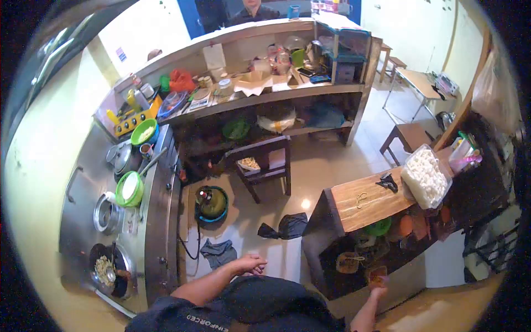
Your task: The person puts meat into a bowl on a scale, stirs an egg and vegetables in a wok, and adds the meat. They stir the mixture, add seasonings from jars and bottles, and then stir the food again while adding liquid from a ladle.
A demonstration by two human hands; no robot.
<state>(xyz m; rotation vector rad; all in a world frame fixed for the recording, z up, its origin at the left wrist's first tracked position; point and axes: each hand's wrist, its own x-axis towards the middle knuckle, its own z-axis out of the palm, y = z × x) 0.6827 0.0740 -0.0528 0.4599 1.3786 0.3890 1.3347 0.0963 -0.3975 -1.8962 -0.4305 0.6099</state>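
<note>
Head view, looking down w/ heavy fisheye. Left hand (251, 264) hangs over the floor, near centre bottom, fingers loosely curled; grip holds nothing as far as visible. Nearest thing to it: a grey rag (219, 252) on the floor, just left of the hand and slightly farther, not touching. A dark rag (286, 226) lies farther right on the floor, apart from the hand.

Right hand (378, 286) reaches low at bottom right, near the lower shelf under the wooden tabletop (370, 200). Its fingers seem closed on a small orange item (377, 272), but it's too small and blurred to tell for sure whether the grip has it. A brown basket (348, 262) sits on that shelf just left of the hand.

On the wooden tabletop, far right end: clear tub of white pieces (425, 176), w/ a black object (387, 181) beside it.

Left side: steel tabletop (157, 221) w/ a pan of food (106, 270) at its near end, a steel pot (106, 213) beyond, then a green bowl (129, 188). A gas cylinder (211, 203) stands on the floor between the steel tabletop and a dark stool (263, 163).
</note>
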